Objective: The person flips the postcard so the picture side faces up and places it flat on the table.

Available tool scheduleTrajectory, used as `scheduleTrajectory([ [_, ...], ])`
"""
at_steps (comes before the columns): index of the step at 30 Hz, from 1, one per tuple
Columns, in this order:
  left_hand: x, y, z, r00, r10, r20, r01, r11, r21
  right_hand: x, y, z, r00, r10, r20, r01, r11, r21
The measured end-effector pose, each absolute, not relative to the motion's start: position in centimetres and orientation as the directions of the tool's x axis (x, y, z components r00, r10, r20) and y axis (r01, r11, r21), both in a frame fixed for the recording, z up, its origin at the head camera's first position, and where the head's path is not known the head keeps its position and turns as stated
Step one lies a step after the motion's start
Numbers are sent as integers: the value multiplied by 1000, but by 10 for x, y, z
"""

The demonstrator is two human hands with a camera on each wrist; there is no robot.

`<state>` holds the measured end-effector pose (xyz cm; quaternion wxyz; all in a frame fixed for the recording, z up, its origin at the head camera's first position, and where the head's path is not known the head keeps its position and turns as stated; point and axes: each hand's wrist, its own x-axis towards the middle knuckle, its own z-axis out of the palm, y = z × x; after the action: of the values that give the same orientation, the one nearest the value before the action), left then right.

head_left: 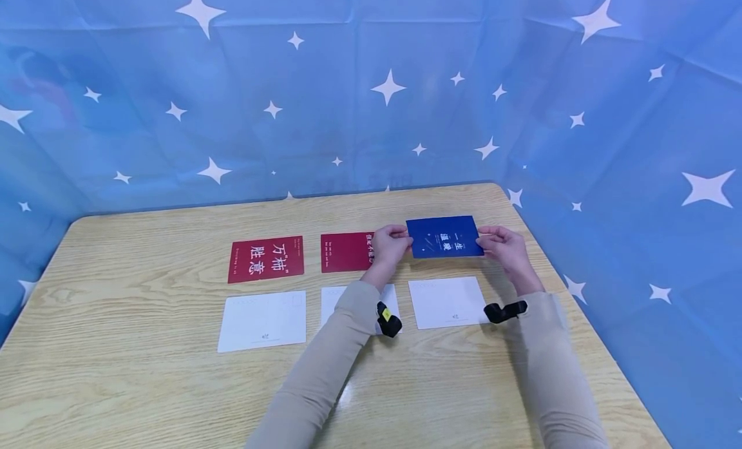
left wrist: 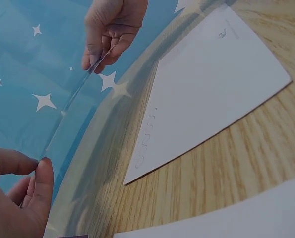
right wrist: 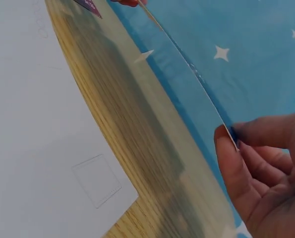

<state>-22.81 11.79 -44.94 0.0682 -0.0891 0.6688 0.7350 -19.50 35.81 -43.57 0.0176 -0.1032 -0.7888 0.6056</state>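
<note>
Card (head_left: 445, 237) with blue face is held above the surface (head_left: 133, 307); I see left grip (head_left: 391, 248) and right grip (head_left: 507, 249) pinching its opposite ends. Red card (head_left: 346, 252) lies to its left.

Free room over tabletop (head_left: 431, 388) between left sleeve (head_left: 324, 365) and right sleeve (head_left: 553, 365), blue card (head_left: 444, 237) across the far end.

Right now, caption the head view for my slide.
Left hand and right hand pinch a blue card above a table bearing two red cards and three white cards.
</note>
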Motion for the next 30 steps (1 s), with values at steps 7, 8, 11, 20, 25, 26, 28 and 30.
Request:
scheduleTrajectory([
  [7, -229, 116, -455, -965, -7, -262, -261, -70, 963, -199, 354, -433, -974, 174, -147, 205, 382, -901],
  [8, -229, 116, -455, -965, -6, -263, -262, -63, 963, -200, 353, -433, -972, 176, -157, 215, 392, -894],
  [11, -229, 115, -455, -965, -11, -262, -261, -34, 965, -204, 351, -434, -964, 190, -187, 252, 417, -874],
  [20, -229, 120, -451, -969, -37, -244, -246, 96, 964, -214, 347, -438, -945, 206, -255, 324, 478, -816],
  [25, -229, 123, -454, -974, -40, -222, -226, 173, 959, -215, 345, -442, -940, 224, -259, 339, 498, -798],
  [26, -229, 123, -455, -976, -40, -214, -217, 193, 957, -215, 344, -443, -939, 226, -257, 339, 502, -796],
  [28, -229, 124, -457, -979, -41, -200, -204, 229, 952, -216, 344, -444, -940, 227, -255, 338, 512, -790],
  [30, -229, 125, -457, -982, -44, -182, -187, 277, 942, -216, 344, -445, -939, 230, -256, 341, 520, -783],
])
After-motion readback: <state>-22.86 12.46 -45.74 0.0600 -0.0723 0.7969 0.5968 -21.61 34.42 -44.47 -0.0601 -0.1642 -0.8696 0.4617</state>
